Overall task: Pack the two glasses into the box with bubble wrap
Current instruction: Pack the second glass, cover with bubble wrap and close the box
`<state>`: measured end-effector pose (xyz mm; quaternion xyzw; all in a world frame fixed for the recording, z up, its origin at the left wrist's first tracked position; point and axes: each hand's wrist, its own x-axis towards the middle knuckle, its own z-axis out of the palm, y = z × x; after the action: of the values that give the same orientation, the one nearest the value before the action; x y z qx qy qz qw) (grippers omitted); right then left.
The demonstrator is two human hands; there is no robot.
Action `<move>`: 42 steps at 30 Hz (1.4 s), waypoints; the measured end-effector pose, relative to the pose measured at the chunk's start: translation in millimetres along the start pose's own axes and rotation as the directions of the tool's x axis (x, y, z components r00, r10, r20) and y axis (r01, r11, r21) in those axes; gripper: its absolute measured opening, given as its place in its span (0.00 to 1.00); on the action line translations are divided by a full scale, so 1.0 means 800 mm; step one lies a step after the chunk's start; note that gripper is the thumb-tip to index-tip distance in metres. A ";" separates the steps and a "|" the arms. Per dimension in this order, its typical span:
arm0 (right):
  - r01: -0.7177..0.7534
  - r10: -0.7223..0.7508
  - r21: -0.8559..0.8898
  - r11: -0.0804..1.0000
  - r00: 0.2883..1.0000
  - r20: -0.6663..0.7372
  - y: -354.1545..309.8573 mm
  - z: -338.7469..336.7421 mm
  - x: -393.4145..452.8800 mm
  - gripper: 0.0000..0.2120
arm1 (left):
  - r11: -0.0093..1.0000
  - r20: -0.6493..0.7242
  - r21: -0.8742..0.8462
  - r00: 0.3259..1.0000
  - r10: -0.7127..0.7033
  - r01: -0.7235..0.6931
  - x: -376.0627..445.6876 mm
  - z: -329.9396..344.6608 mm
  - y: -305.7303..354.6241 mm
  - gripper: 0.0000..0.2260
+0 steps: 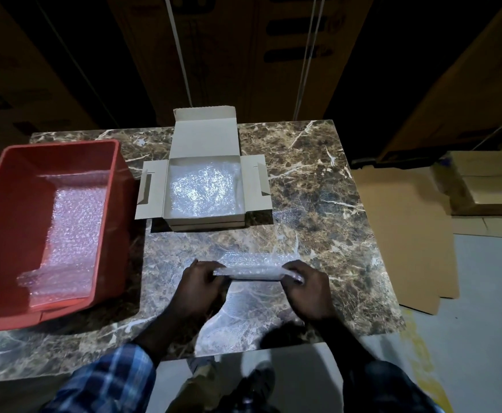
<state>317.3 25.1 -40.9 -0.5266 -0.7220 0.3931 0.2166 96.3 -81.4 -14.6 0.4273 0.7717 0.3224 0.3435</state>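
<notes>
Currently left hand (197, 283) and right hand (306, 286) pinch opposite ends of bubble-wrap roll (251, 271) near worktop's (318, 180) front edge; loose grip risks unrolling.

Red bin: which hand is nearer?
Left. The left hand grips the near end of the bubble-wrap roll, just right of the red bin. The right hand grips the roll's far end, farther away.

Polished brown marble-pattern tabletop (318, 186) is showing a glossy, veined finish; open matt grey cardboard box (205, 135) is holding glistening clear bubble wrap lining (203, 186); smooth red plastic tub (11, 204) is appearing semi-matt, containing dimpled bubble wrap sheet (71, 222)
</notes>
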 end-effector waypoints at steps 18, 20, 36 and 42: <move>0.000 -0.054 -0.395 0.919 0.990 -0.128 -0.008 0.011 0.020 0.12 | 0.885 -0.226 0.465 0.968 0.105 0.013 0.028 0.033 -0.012 0.08; 0.098 -0.191 -0.626 0.774 0.978 -0.082 -0.008 0.013 0.020 0.10 | 0.822 -0.200 0.566 0.955 0.220 -0.071 0.021 0.037 -0.017 0.05; 0.442 -0.473 -0.663 0.604 0.869 0.149 0.036 0.001 0.010 0.16 | 0.506 0.140 0.765 0.870 0.472 -0.398 0.014 0.024 -0.034 0.18; 0.400 -0.437 -0.448 0.799 0.899 0.023 -0.019 -0.004 0.028 0.11 | 0.560 0.059 0.719 0.839 0.540 -0.411 0.039 -0.004 -0.009 0.13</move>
<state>303.0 44.7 -29.4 -0.4049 -0.8808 0.1393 0.2020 78.5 -57.8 -26.3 0.6889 0.7153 0.1167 -0.0139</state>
